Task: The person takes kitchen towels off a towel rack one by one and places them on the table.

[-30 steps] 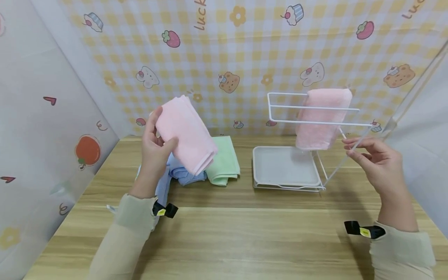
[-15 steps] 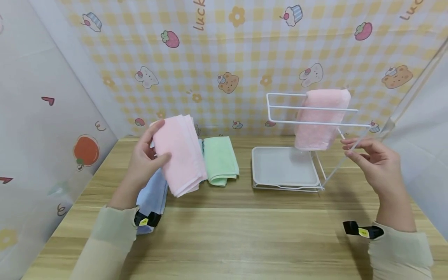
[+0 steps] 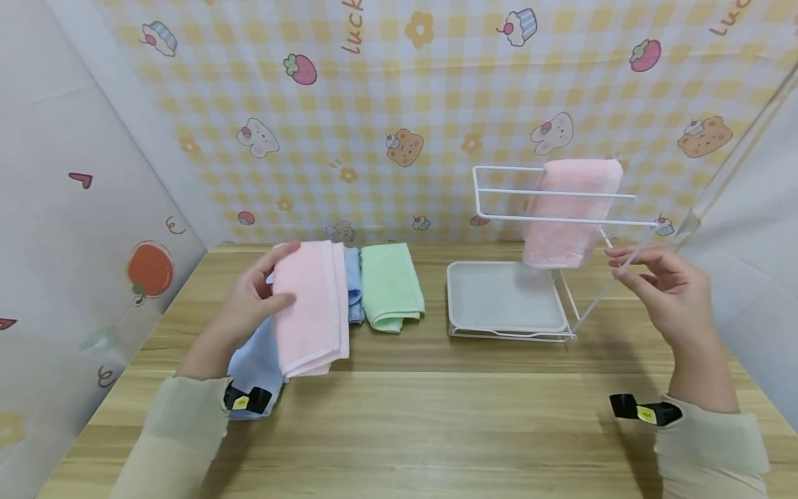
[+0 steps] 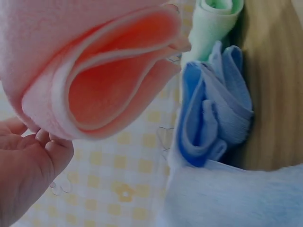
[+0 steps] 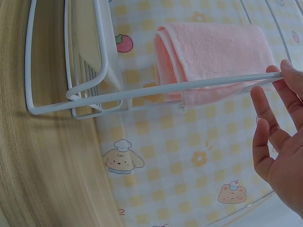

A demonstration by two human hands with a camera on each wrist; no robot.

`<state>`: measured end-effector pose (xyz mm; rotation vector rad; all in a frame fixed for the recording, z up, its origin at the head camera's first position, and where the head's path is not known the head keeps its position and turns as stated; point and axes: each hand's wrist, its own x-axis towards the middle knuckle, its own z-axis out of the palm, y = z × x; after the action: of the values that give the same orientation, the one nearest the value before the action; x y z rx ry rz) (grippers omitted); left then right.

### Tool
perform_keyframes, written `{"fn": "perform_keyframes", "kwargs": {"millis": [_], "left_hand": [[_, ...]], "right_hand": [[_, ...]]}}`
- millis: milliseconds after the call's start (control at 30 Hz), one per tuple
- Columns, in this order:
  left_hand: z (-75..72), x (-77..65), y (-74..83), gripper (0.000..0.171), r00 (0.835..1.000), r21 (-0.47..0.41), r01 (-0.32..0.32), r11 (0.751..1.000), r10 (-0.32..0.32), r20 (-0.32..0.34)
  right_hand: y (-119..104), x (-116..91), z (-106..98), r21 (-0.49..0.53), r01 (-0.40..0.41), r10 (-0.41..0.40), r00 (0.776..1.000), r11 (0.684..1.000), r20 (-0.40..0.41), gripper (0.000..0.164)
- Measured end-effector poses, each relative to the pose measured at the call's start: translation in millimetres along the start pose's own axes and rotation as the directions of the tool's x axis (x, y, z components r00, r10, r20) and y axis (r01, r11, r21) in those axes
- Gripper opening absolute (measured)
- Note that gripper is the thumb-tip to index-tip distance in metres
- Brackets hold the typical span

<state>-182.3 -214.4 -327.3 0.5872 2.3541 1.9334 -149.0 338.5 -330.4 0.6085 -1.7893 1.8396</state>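
My left hand [image 3: 249, 298] grips a folded pink towel [image 3: 312, 312] by its left edge, thumb in front and fingers behind. In the left wrist view the folds of this pink towel [image 4: 109, 85] show at its end. Around it on the table lie a crumpled blue towel [image 3: 354, 284], a folded blue towel [image 3: 255, 367] partly under my left wrist, and a folded green towel [image 3: 393, 287]. With thumb and fingertips my right hand [image 3: 670, 291] pinches the slanted side bar of a white wire rack [image 3: 567, 221]. Another pink towel [image 3: 573, 208] hangs over the rack's rear bar.
A pale grey tray [image 3: 505, 298] sits in the base of the rack. Behind the wooden table [image 3: 436, 430] hangs a yellow checked cloth [image 3: 374, 104] with cartoon prints. White printed sheets border the left and right sides.
My left hand has lowered the pink towel and moved it left and nearer, uncovering the crumpled blue towel. The towel now hangs more upright. My right hand stays on the rack bar.
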Motion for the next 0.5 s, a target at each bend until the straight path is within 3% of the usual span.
{"fn": "perform_keyframes", "kwargs": {"millis": [100,233,367,500], "left_hand": [[0.2,3.6,-11.8,0.072,0.994,0.034,0.099,0.995,-0.1,0.048],[2.5,7.8,-27.8,0.073,0.98,0.09,0.179,0.98,-0.185,0.07],[2.7,6.1,-37.3,0.073,0.969,0.109,0.227,0.968,-0.235,0.073],[1.7,2.1,-39.9,0.072,0.959,0.097,0.248,0.964,-0.258,0.114]], "right_hand": [[1,0,-1,0.02,0.019,-0.019,1.0,1.0,0.011,0.012],[1,0,-1,0.016,0.02,-0.02,1.0,1.0,0.014,0.012],[1,-1,1,-0.011,-0.012,0.012,1.0,1.0,0.001,0.01],[1,0,0,0.019,0.016,-0.017,1.0,1.0,0.012,0.011]]}}
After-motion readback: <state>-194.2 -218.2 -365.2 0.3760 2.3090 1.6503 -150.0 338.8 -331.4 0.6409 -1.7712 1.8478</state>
